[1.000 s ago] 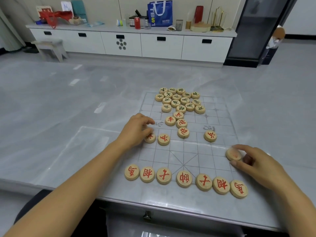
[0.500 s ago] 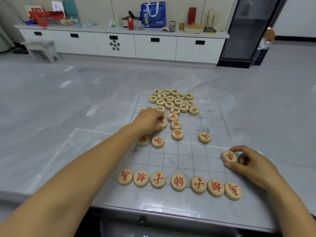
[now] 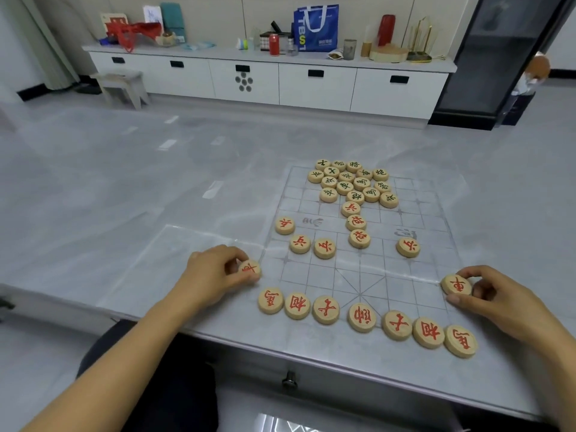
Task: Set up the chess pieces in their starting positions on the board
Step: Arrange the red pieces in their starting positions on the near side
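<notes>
The pieces are flat round discs of pale wood, each with a red or green character on its top face. They look light, stiff and smooth, so I think they slide easily on the thin clear board [image 3: 311, 275]. The best hold is a pinch on the round edge.

The left hand [image 3: 215, 272] has its fingers clamped on a red piece [image 3: 249, 269] just outside the board's near left corner. The right hand [image 3: 495, 294] pinches a red chariot piece [image 3: 456, 285] at the board's near right edge. A row of seven red pieces [image 3: 361, 318] stands along the board's near edge. The green pieces [image 3: 352, 182] lie heaped at its far end. Under the board, the table [image 3: 124, 169] is glossy grey stone.
</notes>
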### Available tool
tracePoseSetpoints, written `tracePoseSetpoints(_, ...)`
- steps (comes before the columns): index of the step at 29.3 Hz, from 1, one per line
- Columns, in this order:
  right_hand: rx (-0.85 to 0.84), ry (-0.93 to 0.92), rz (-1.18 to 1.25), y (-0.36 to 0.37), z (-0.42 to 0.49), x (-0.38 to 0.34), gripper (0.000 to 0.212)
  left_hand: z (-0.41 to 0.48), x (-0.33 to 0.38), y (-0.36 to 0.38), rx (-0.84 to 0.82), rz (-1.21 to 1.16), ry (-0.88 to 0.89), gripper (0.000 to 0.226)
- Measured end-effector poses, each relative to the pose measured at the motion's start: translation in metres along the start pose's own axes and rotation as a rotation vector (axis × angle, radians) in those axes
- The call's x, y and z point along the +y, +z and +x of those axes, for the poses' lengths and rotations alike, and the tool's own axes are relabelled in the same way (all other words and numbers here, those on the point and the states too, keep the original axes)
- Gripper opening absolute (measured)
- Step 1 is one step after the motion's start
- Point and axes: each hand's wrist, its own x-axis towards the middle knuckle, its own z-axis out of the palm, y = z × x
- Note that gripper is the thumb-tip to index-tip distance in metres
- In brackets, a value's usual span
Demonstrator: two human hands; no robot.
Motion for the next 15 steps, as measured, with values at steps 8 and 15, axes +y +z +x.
tracePoseSetpoints(8,-0.028,0.019,-0.165,-0.009,-0.026,0.015,0.028,-0.016,-0.012,-0.005,-0.136,-0.062,0.132,0.056)
tracePoseSetpoints(15,-0.012,-0.047,-0.128,-0.006,-0.038,0.019,0.036,-0.008,-0.019,0.006,-0.112,-0.120,0.236,0.051)
